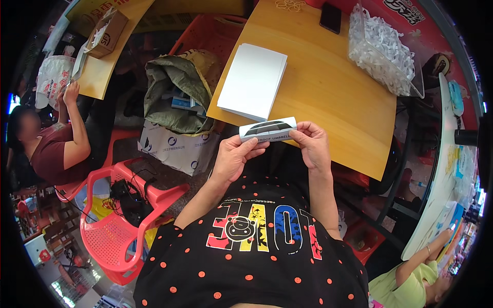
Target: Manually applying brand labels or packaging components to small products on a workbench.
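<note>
White card stack beyond carton

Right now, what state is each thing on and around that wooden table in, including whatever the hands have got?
small white box: closed, held level between both hands
left hand: gripping the box's left end
right hand: gripping its right end
stack of white sheets: flat, unfolded, on the wooden table
clear bin: open, full of white pieces
phone: screen dark
cardboard box: open
</note>
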{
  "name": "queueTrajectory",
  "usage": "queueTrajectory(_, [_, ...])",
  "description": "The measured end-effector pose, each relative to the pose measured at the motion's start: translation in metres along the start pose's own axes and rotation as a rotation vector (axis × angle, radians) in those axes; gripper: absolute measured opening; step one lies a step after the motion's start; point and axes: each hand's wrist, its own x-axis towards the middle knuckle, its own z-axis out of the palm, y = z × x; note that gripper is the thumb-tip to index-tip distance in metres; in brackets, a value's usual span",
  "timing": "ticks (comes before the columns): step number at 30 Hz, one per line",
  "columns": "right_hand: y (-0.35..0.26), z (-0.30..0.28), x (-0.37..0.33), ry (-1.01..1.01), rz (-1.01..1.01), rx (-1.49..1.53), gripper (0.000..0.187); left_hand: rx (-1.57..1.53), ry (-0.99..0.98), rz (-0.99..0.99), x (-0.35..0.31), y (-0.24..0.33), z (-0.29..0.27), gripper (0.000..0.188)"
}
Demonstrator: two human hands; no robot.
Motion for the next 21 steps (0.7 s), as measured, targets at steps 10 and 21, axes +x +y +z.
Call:
queueTrajectory(10, [0.0013,0.0007,0.0006,-0.005,-0.008,-0.029,0.012,-0.054,-0.027,0.000,-0.0003,-0.0008,0.0006,0.023])
queueTrajectory(21, [0.0046,0.0046,0.0005,0.019,-0.025,-0.056,0.011,0.052,-0.058,0.114,-0.0002,-0.0017,0.0021,0.027])
